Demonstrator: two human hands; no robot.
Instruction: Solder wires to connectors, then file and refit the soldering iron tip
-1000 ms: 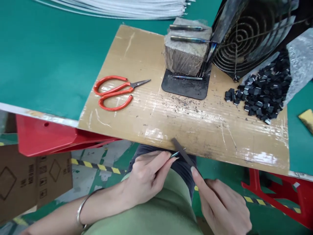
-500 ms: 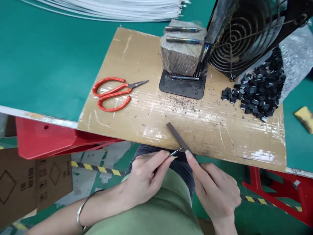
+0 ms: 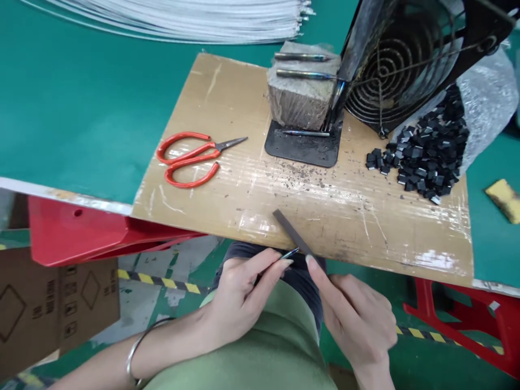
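Note:
My left hand point(image 3: 239, 295) is closed, thumb and forefinger pinching a thin, pointed metal soldering iron tip point(image 3: 290, 253) with a bluish sheen. My right hand point(image 3: 357, 319) is wrapped round a flat grey file point(image 3: 290, 230), its forefinger stretched along the tool. The file slants up and left over the front edge of the cardboard point(image 3: 227, 200). At its point the soldering iron tip meets the file's side, or comes very close to it. Most of the soldering iron tip is hidden by my left fingers.
Red-handled scissors point(image 3: 190, 160) lie on the cardboard at left. Similar metal tips point(image 3: 304, 74) rest on a wrapped block point(image 3: 300, 103), beside a black fan point(image 3: 382, 73). Small black pieces point(image 3: 430, 151) are heaped at right, near a yellow sponge point(image 3: 504, 199). White strips point(image 3: 203, 19) lie behind.
The file has shifted slightly left and toward me against the soldering iron tip. Both hands keep their hold. The whole view has tilted a little.

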